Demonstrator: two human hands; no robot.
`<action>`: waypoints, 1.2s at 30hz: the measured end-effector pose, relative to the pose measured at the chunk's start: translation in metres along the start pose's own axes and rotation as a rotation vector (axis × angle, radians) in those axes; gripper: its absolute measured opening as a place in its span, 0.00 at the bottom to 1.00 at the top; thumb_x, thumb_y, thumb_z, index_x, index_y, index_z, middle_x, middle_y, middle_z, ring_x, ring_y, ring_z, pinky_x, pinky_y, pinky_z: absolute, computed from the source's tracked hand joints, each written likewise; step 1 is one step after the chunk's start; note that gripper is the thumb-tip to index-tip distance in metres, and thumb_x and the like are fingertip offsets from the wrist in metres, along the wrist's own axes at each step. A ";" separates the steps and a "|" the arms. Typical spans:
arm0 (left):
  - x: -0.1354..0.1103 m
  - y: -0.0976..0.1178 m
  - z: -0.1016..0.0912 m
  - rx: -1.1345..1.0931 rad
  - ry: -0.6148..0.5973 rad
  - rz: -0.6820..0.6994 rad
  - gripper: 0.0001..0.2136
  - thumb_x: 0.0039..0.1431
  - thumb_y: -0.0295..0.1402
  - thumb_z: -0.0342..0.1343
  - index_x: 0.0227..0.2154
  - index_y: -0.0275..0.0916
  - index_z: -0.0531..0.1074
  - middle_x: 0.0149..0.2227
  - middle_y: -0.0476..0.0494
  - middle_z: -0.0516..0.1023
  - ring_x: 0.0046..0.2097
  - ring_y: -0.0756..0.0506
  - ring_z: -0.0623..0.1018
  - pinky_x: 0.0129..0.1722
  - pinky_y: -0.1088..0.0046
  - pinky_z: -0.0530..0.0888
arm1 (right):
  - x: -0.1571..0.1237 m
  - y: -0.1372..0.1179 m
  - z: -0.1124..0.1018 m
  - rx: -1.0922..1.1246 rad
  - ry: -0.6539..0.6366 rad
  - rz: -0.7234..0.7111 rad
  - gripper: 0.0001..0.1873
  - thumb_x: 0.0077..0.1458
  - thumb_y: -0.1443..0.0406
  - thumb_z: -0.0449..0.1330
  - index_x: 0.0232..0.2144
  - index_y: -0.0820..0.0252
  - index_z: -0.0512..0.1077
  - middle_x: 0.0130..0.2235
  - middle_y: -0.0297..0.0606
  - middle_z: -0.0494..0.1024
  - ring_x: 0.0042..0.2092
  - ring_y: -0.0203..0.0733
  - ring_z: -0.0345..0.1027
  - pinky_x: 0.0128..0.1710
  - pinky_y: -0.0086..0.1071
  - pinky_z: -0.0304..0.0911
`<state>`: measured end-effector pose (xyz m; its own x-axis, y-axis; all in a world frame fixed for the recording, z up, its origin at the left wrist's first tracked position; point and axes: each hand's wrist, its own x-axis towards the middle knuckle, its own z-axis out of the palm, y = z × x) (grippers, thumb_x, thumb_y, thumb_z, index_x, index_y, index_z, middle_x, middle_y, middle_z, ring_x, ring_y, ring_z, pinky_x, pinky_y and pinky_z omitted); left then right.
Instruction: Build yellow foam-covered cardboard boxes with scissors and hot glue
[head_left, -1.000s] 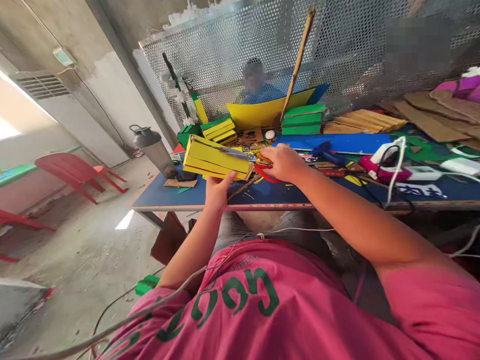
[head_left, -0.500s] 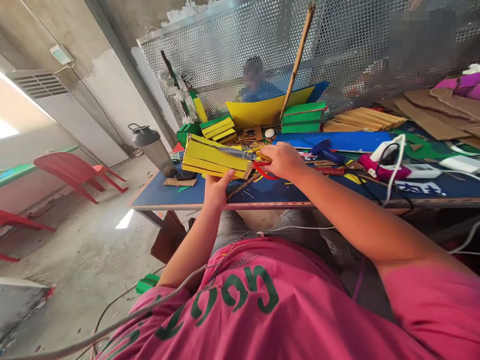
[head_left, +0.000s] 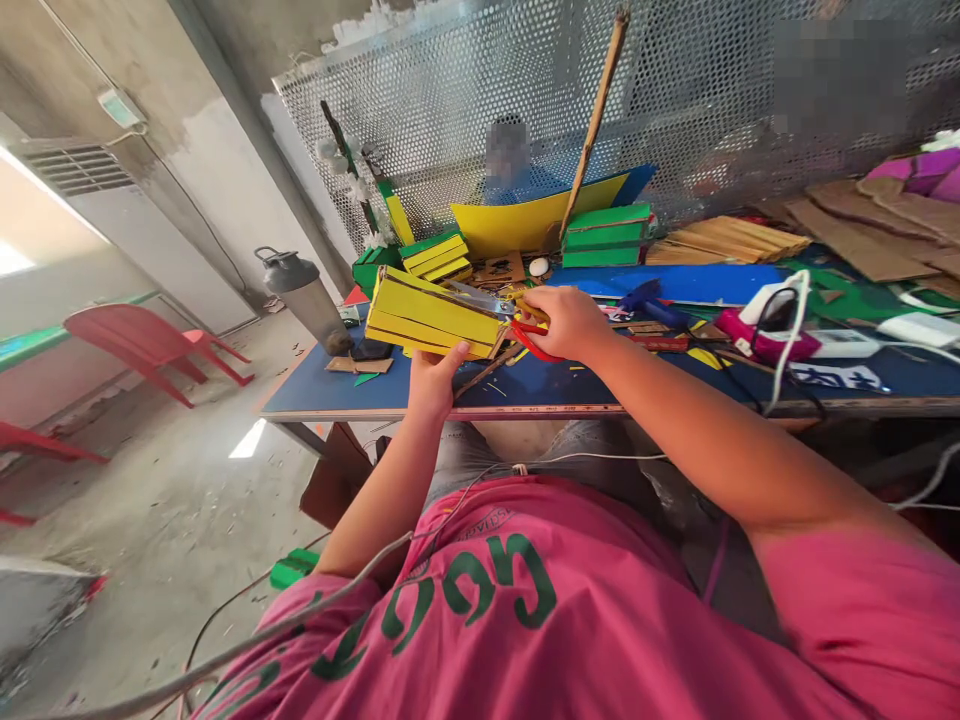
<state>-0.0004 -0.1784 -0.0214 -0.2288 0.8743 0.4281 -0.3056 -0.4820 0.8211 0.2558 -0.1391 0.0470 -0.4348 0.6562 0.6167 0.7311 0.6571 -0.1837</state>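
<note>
My left hand (head_left: 433,378) grips the near edge of a yellow foam-covered cardboard piece (head_left: 427,315) and holds it up over the blue table (head_left: 337,392). My right hand (head_left: 568,322) is closed on red-handled scissors (head_left: 517,322). The scissor blades lie open along the top right edge of the yellow piece.
Stacks of yellow and green foam blocks (head_left: 606,234), a large yellow sheet (head_left: 517,225), a wooden stick (head_left: 596,115), cardboard strips (head_left: 724,240) and a pink glue gun (head_left: 757,335) with cables crowd the table. A perforated metal screen (head_left: 675,90) stands behind. Red plastic chairs (head_left: 146,345) sit at left.
The scissor blades have opened and lifted slightly at the yellow piece's edge. My left hand keeps the piece almost still.
</note>
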 end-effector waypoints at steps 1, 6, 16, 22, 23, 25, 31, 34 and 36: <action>0.000 -0.001 0.000 0.001 0.004 0.005 0.43 0.43 0.53 0.87 0.62 0.46 0.81 0.57 0.39 0.90 0.61 0.35 0.89 0.67 0.55 0.83 | 0.000 0.001 0.001 -0.017 -0.007 -0.018 0.21 0.65 0.44 0.66 0.37 0.55 0.77 0.39 0.47 0.85 0.39 0.54 0.73 0.37 0.40 0.46; 0.001 -0.004 -0.003 0.012 -0.009 0.028 0.41 0.45 0.53 0.86 0.62 0.47 0.81 0.57 0.41 0.90 0.61 0.36 0.89 0.67 0.57 0.84 | 0.001 0.005 0.005 -0.107 -0.040 -0.061 0.17 0.65 0.48 0.66 0.36 0.55 0.78 0.40 0.48 0.87 0.41 0.56 0.75 0.38 0.41 0.46; 0.001 -0.006 -0.005 0.039 -0.027 0.021 0.38 0.46 0.52 0.86 0.59 0.45 0.83 0.55 0.40 0.91 0.60 0.36 0.90 0.65 0.58 0.85 | 0.002 0.001 0.000 -0.205 -0.094 -0.052 0.22 0.67 0.45 0.65 0.36 0.57 0.81 0.42 0.51 0.89 0.43 0.57 0.77 0.38 0.42 0.45; 0.000 -0.006 -0.006 0.039 0.001 0.012 0.37 0.47 0.51 0.86 0.58 0.46 0.83 0.54 0.40 0.91 0.60 0.35 0.90 0.65 0.57 0.85 | 0.004 0.002 0.001 -0.244 -0.124 -0.026 0.18 0.66 0.49 0.66 0.36 0.57 0.82 0.42 0.50 0.89 0.43 0.57 0.78 0.37 0.42 0.44; 0.000 -0.006 -0.006 0.040 0.009 0.010 0.37 0.46 0.51 0.86 0.59 0.46 0.83 0.54 0.40 0.91 0.60 0.35 0.90 0.65 0.56 0.85 | 0.004 0.002 0.002 -0.239 -0.122 -0.025 0.18 0.66 0.49 0.66 0.37 0.57 0.82 0.42 0.50 0.89 0.43 0.57 0.78 0.37 0.42 0.43; -0.001 -0.005 -0.005 0.037 0.015 0.007 0.39 0.45 0.52 0.87 0.60 0.46 0.83 0.55 0.40 0.91 0.60 0.35 0.90 0.65 0.56 0.85 | 0.005 0.003 0.005 -0.220 -0.111 -0.016 0.19 0.66 0.48 0.66 0.36 0.57 0.81 0.42 0.50 0.89 0.42 0.57 0.77 0.37 0.42 0.43; -0.003 -0.001 -0.002 0.032 -0.011 0.008 0.41 0.45 0.53 0.86 0.62 0.47 0.81 0.57 0.39 0.91 0.61 0.35 0.89 0.63 0.57 0.86 | 0.003 -0.002 0.007 -0.066 -0.043 0.014 0.26 0.65 0.42 0.64 0.27 0.54 0.73 0.33 0.44 0.83 0.37 0.52 0.72 0.36 0.41 0.43; -0.004 0.002 -0.001 0.018 0.062 -0.014 0.43 0.44 0.56 0.85 0.62 0.47 0.80 0.59 0.38 0.89 0.63 0.34 0.88 0.59 0.59 0.87 | 0.002 0.002 0.001 0.033 0.040 0.107 0.29 0.64 0.38 0.64 0.26 0.53 0.69 0.28 0.40 0.77 0.32 0.47 0.65 0.35 0.40 0.44; -0.004 0.004 0.000 -0.002 0.113 -0.014 0.44 0.45 0.59 0.84 0.63 0.49 0.79 0.64 0.37 0.87 0.65 0.33 0.87 0.55 0.60 0.88 | 0.003 0.010 -0.003 0.080 0.075 0.136 0.29 0.63 0.37 0.65 0.27 0.52 0.69 0.29 0.39 0.77 0.31 0.45 0.63 0.35 0.40 0.45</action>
<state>-0.0006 -0.1839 -0.0200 -0.3277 0.8689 0.3710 -0.3110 -0.4700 0.8261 0.2630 -0.1319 0.0493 -0.2918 0.7136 0.6369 0.7349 0.5935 -0.3283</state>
